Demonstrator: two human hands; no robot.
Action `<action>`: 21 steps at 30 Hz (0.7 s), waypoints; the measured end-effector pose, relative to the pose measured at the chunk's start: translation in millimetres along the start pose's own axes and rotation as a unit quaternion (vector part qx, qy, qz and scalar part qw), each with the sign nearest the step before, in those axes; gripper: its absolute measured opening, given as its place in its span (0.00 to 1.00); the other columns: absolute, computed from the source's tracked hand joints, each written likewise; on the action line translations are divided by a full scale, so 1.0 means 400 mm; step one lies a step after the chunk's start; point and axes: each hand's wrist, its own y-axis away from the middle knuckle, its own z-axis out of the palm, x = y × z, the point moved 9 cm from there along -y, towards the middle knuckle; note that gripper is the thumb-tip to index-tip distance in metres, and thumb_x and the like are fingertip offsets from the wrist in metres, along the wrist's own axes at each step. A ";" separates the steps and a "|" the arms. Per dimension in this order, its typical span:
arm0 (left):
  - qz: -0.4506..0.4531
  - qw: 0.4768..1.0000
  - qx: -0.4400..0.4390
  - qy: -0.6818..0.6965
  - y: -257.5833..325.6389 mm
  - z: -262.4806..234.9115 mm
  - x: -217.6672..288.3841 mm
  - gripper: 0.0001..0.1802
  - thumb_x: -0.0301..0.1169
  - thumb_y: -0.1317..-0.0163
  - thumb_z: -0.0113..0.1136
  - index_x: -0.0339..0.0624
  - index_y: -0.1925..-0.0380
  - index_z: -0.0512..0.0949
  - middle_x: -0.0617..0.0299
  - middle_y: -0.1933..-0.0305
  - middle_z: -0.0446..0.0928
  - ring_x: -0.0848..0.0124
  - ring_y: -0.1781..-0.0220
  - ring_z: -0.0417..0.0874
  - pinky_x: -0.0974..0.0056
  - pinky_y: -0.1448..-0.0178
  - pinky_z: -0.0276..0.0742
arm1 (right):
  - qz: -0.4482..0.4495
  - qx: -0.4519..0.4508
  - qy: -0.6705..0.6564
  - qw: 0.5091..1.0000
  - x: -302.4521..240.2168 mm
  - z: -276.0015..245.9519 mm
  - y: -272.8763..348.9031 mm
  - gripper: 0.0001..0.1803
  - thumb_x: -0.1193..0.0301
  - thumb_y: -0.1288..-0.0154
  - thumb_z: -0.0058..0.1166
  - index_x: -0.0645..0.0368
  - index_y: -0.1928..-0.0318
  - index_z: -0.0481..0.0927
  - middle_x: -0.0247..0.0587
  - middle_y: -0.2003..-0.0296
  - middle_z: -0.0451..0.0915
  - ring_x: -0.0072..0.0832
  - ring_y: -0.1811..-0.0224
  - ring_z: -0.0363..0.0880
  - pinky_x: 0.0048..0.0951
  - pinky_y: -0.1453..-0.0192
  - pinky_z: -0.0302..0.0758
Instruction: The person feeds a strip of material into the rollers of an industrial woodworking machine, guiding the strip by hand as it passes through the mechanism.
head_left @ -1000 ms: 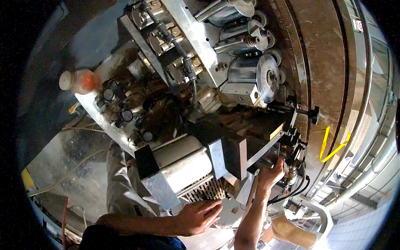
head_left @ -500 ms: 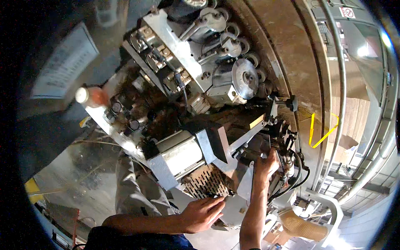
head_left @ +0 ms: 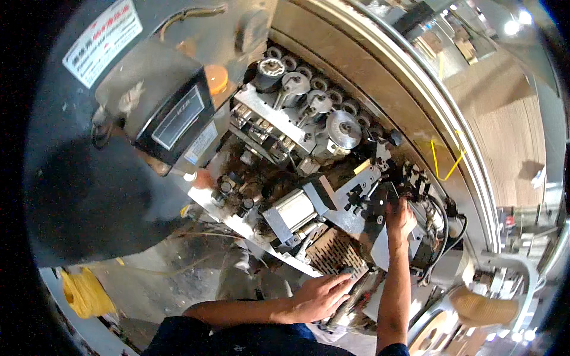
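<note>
My left hand (head_left: 320, 298) lies at the near edge of a brown slotted metal plate (head_left: 337, 251), its fingers stretched out. A small dark knob-like part (head_left: 347, 271) shows beside its fingertips; whether they touch it I cannot tell. My right hand (head_left: 402, 222) reaches into the machine beside a grey bracket plate (head_left: 351, 215), among small black fittings. Its fingers are bent closed, and what they hold is hidden. Left of the bracket sits a silver cylindrical motor or roller block (head_left: 294, 211) between grey end plates.
Beyond stand a row of rollers and a shiny metal disc (head_left: 344, 129) on a silver bar. A dark boxy unit (head_left: 172, 118) fills the left. Black hoses (head_left: 444, 237) curve right of my right hand, near a tan ribbed duct (head_left: 484, 307). A long brown rail (head_left: 392, 89) runs behind.
The view has shifted and drawn back, so more of the machine's left side shows. My right hand stays at the same fittings, and my left hand stays by the slotted plate.
</note>
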 end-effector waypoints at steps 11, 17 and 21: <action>0.007 1.000 -0.025 -0.015 0.006 -0.084 -0.003 0.21 0.31 0.37 0.69 0.33 0.46 0.81 0.50 0.40 0.80 0.54 0.45 0.85 0.56 0.43 0.83 | 0.067 -0.054 -0.034 0.996 0.029 0.013 0.017 0.21 0.55 0.39 0.68 0.52 0.55 0.75 0.45 0.62 0.84 0.50 0.60 0.84 0.51 0.59 0.79; 0.057 0.995 -0.073 -0.031 -0.005 -0.072 0.017 0.21 0.33 0.33 0.65 0.29 0.46 0.79 0.46 0.43 0.79 0.54 0.50 0.86 0.57 0.47 0.84 | 0.125 -0.064 -0.039 0.989 0.059 -0.005 0.047 0.29 0.48 0.41 0.68 0.53 0.50 0.74 0.46 0.61 0.85 0.50 0.59 0.85 0.52 0.58 0.79; 0.073 0.992 -0.094 -0.030 -0.011 -0.057 0.020 0.20 0.33 0.35 0.66 0.30 0.47 0.80 0.47 0.43 0.80 0.53 0.49 0.85 0.56 0.46 0.84 | 0.138 -0.048 -0.036 0.989 0.069 -0.043 0.074 0.32 0.48 0.44 0.71 0.55 0.49 0.76 0.46 0.59 0.86 0.48 0.55 0.85 0.50 0.51 0.77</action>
